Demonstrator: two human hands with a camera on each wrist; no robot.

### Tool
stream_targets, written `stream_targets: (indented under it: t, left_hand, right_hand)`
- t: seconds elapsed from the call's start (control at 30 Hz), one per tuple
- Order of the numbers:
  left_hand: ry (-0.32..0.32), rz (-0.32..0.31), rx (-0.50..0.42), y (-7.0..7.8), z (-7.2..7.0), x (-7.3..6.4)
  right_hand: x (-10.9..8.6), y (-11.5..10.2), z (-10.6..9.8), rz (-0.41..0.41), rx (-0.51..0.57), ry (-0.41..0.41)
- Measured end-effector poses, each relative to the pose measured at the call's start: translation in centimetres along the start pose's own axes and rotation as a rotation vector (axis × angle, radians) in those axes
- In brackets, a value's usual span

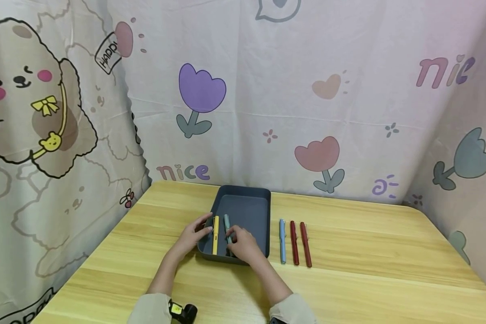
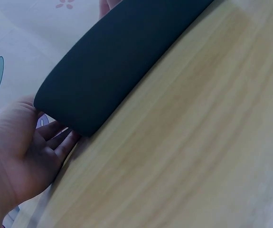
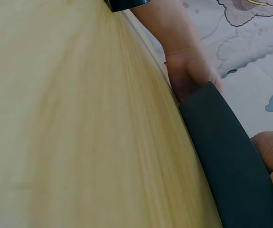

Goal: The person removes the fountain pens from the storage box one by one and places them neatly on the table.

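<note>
Printed cloth backdrop (image 1: 247,76), cream with pastel tulips and "nice" lettering, fills the top of the frame, faint creases across it. Wood-grain table (image 1: 368,243) below. Dark slate tray (image 1: 249,209) sits just left of lower centre, pens in it and to its right.

Grip: right hand (image 1: 244,245) pinches the lower part of the teal pen (image 1: 227,221), inside the tray near the front edge; fingertips partly hide the barrel. Left hand (image 1: 191,236) holds the tray's left wall, thumb over the rim, other fingers outside; can't tell how hard.

Risks, my read: low pinch on a slim barrel, so an off-centre release could tip or roll the teal pen into the yellow pen (image 1: 215,236), which lies left of it. Left thumb is right beside the yellow pen; a shift could knock it askew. If the left hold is light, the right hand bumping the front wall might slide the tray.

Materials: tray looks matte, rounded corners, low smooth walls. Pens slim, straight, with clips, probably plastic. Blue pen (image 1: 282,240), inner red pen (image 1: 294,243) and outer red pen (image 1: 305,245) lie roughly parallel, right of the tray.
</note>
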State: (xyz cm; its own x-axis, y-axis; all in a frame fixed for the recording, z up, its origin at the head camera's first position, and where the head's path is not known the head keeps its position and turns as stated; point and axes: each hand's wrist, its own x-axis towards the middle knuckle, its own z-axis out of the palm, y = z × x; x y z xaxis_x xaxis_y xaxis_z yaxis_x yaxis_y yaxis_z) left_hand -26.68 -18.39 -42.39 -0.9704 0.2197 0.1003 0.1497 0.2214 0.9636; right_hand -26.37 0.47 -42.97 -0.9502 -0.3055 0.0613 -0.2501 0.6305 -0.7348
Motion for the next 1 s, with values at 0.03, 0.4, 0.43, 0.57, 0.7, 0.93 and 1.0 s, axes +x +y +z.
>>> stream_targets:
  t: [0.03, 0.4, 0.43, 0.57, 0.7, 0.93, 1.0]
  left_hand:
    - [0.000, 0.001, -0.001, 0.0, 0.0, 0.0]
    - [0.008, 0.017, 0.003, -2.5, -0.3, 1.2]
    - [0.014, 0.015, 0.000, -2.9, -0.3, 1.4]
    - [0.023, 0.019, 0.014, -3.2, -0.3, 1.5]
    - [0.013, 0.018, 0.008, -2.3, -0.3, 1.1]
    - [-0.004, 0.015, 0.011, -0.1, 0.0, 0.0]
    - [-0.003, 0.014, 0.014, 0.2, 0.0, -0.1]
  right_hand:
    - [0.0, 0.0, -0.1, -0.001, 0.010, -0.001]
    - [-0.1, 0.4, -0.4, 0.016, 0.178, -0.028]
    - [-0.1, 0.4, -0.4, 0.023, 0.188, -0.027]
    - [-0.1, 0.5, -0.3, 0.042, 0.221, -0.024]
    - [-0.2, 0.5, -0.3, 0.047, 0.257, -0.021]
    - [-0.2, 0.6, -0.3, 0.063, 0.323, -0.024]
    - [-0.2, 0.6, -0.3, 0.066, 0.340, -0.022]
